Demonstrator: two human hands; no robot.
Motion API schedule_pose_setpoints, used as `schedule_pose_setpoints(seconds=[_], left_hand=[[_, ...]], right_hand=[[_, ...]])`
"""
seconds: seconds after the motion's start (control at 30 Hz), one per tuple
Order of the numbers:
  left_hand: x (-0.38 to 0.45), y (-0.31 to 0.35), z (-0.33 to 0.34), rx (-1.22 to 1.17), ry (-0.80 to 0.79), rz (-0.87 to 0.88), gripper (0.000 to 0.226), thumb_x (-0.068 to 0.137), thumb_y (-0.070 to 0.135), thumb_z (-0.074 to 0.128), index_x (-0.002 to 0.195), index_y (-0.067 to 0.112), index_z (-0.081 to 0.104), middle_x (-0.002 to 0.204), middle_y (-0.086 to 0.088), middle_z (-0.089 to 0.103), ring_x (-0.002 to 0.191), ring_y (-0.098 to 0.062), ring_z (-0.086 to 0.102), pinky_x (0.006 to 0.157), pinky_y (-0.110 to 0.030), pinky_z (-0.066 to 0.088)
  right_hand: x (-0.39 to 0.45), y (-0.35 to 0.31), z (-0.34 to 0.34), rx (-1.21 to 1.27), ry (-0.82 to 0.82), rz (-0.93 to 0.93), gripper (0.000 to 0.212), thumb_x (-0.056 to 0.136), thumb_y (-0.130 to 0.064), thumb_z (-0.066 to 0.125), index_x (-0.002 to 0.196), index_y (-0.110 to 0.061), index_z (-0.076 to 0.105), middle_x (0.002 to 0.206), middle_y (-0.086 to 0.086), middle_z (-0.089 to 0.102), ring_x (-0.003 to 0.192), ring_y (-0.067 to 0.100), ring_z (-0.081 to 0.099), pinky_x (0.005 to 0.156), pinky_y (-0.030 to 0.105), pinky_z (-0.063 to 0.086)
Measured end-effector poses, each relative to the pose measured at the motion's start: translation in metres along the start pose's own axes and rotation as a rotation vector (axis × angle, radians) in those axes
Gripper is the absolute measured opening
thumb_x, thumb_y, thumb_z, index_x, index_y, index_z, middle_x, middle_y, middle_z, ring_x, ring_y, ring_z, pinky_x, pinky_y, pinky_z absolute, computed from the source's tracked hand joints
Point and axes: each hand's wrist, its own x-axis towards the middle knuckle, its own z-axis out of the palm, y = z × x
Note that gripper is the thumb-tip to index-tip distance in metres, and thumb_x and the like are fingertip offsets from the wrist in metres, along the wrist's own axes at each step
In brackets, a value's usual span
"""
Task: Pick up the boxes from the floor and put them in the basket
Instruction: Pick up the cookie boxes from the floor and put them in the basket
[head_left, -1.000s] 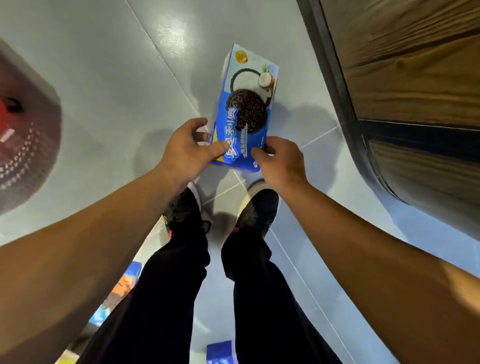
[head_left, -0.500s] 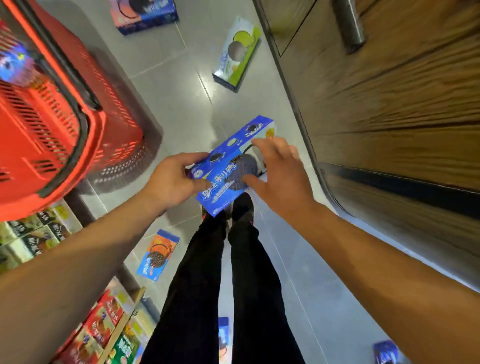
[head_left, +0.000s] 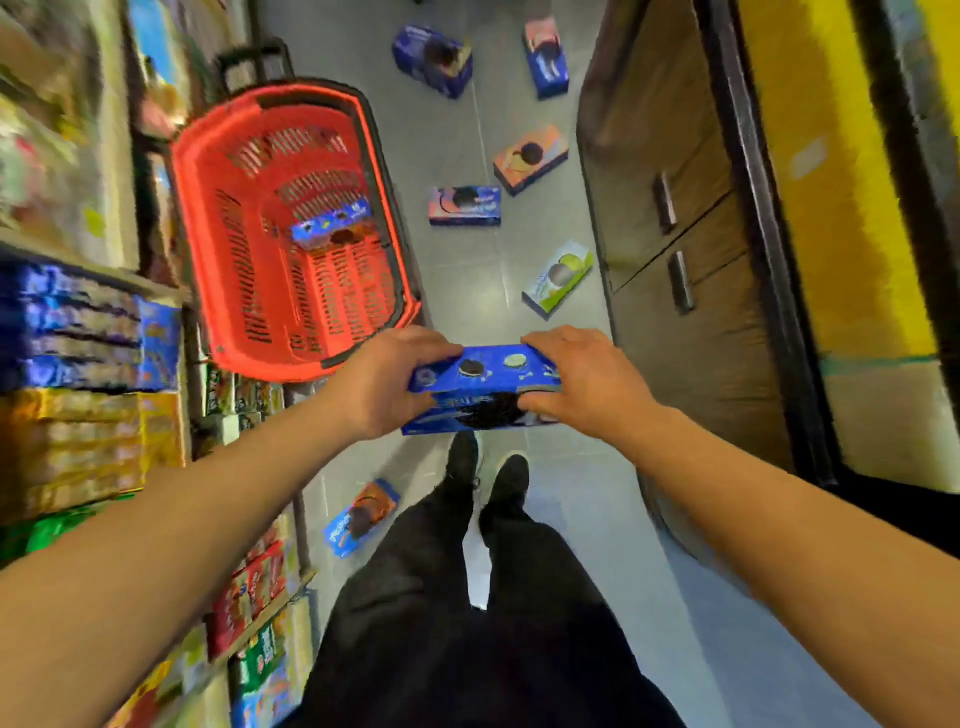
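Gripping the blue box (head_left: 480, 387) at both short ends, my left hand (head_left: 387, 382) and right hand (head_left: 582, 382) curl around it and carry it level above my shoes. Current step: transport. The red basket (head_left: 208, 234) sits ahead-left, one box (head_left: 332, 228) already inside. Next move, as I judge it: swing left over the rim, then lower and let go. Several boxes (head_left: 465, 206) remain on the floor.

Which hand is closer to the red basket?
Left. The left hand grips the blue box just below the red basket; the right hand grips the box's far end, farther away.
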Motion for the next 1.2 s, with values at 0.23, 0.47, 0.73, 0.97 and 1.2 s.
schedule_pose_setpoints(seconds=[0.23,0.47,0.73,0.97,1.2], left_hand=[[-0.071,-0.004,-0.036,0.06,0.251,-0.223,0.061,0.065,0.016,0.073,0.124,0.01,0.062,0.123,-0.009,0.064,0.114,-0.025,0.058,0.099,-0.024,0.03],[-0.115,-0.073,-0.055,-0.078,0.498,-0.394,0.061,0.07,0.031,0.075,0.125,0.008,0.062,0.126,-0.009,0.064,0.116,-0.024,0.059,0.1,-0.036,0.042],[-0.104,-0.177,-0.122,-0.24,0.438,-0.545,0.064,0.074,0.032,0.081,0.132,0.016,0.058,0.124,-0.007,0.062,0.113,-0.023,0.055,0.091,-0.024,0.036],[-0.057,-0.255,-0.172,-0.183,0.408,-0.463,0.065,0.066,0.036,0.079,0.124,0.009,0.064,0.116,-0.012,0.066,0.107,-0.029,0.06,0.089,-0.028,0.039],[0.001,-0.326,-0.17,-0.242,0.446,-0.528,0.065,0.058,0.033,0.076,0.119,0.01,0.066,0.11,-0.011,0.068,0.099,-0.027,0.064,0.086,-0.029,0.043]], right_hand=[[0.026,-0.08,-0.041,-0.124,0.003,-0.224,0.06,0.075,-0.045,0.076,0.125,-0.017,0.058,0.116,0.009,0.061,0.108,0.033,0.053,0.096,0.039,0.039],[0.1,-0.16,-0.043,-0.218,-0.096,-0.327,0.063,0.068,-0.061,0.058,0.118,-0.024,0.058,0.108,0.004,0.062,0.102,0.031,0.053,0.088,0.043,0.046],[0.215,-0.223,-0.045,-0.229,-0.214,-0.365,0.067,0.071,-0.059,0.067,0.127,-0.021,0.059,0.112,0.006,0.064,0.102,0.028,0.056,0.091,0.033,0.041],[0.295,-0.238,-0.05,-0.163,-0.23,-0.302,0.073,0.071,-0.067,0.053,0.129,-0.022,0.057,0.109,0.006,0.063,0.099,0.029,0.056,0.087,0.037,0.045],[0.399,-0.218,-0.033,-0.192,-0.293,-0.31,0.068,0.074,-0.058,0.062,0.134,-0.025,0.053,0.12,0.006,0.061,0.112,0.031,0.054,0.094,0.042,0.045]])
